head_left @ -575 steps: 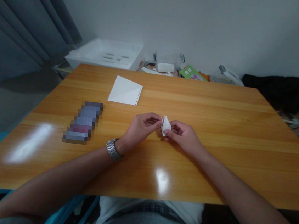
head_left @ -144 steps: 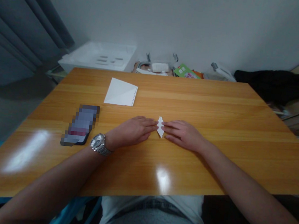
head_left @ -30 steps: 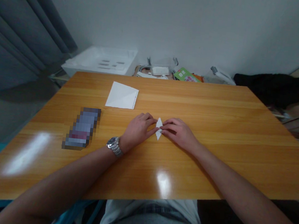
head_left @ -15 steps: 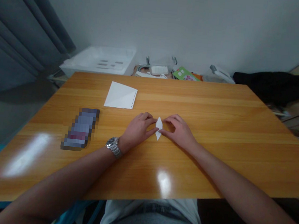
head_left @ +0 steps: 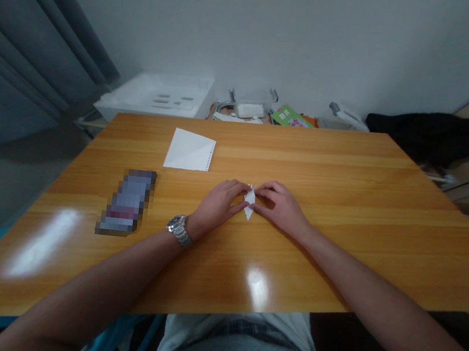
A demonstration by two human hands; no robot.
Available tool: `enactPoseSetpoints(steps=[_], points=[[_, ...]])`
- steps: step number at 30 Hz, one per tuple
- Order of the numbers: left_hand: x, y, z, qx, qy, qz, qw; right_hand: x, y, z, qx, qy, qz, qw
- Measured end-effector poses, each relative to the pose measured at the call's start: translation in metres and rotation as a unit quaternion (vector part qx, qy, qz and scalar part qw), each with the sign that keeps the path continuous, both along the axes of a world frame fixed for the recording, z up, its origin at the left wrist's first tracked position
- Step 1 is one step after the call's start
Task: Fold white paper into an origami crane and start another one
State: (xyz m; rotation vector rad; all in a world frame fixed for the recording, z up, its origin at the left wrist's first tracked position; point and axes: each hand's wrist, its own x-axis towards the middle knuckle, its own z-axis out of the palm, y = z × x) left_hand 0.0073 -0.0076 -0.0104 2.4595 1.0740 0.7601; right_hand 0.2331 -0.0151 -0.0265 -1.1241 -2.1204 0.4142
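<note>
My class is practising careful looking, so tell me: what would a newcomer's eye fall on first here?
Probably the small folded white paper near the middle of the wooden table, held by the fingertips of the left hand and right hand. Next, perhaps, the silver watch on the left wrist, with a pixelated, phone-like object to its left. Farther back lies a flat white sheet.

Bare left forearm (head_left: 124, 270) in from between 7 and 8 o'clock, aimed at 2. Left hand (head_left: 217, 203) back-up, knuckles arched, thumb and fingers gripping toward 3. Bare right forearm (head_left: 358, 275) in from 4 o'clock, aimed at 10. Right hand (head_left: 285, 207) mirrors, fingers curled, gripping toward 9. Fingertips near each other.
</note>
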Motion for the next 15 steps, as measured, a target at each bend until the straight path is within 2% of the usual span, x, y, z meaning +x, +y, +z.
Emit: enactPoseSetpoints(steps=[11, 15], points=[[0.0008, 0.0019, -0.0041, -0.057, -0.057, 0.014, 0.997, 0.0, -0.001, 0.0037, 0.001, 0.002, 0.007, 1.0], [0.0006, 0.0028, -0.0036, -0.052, -0.056, 0.025, 0.997, -0.0001, -0.0001, 0.0027, 0.001, 0.004, 0.021, 1.0]])
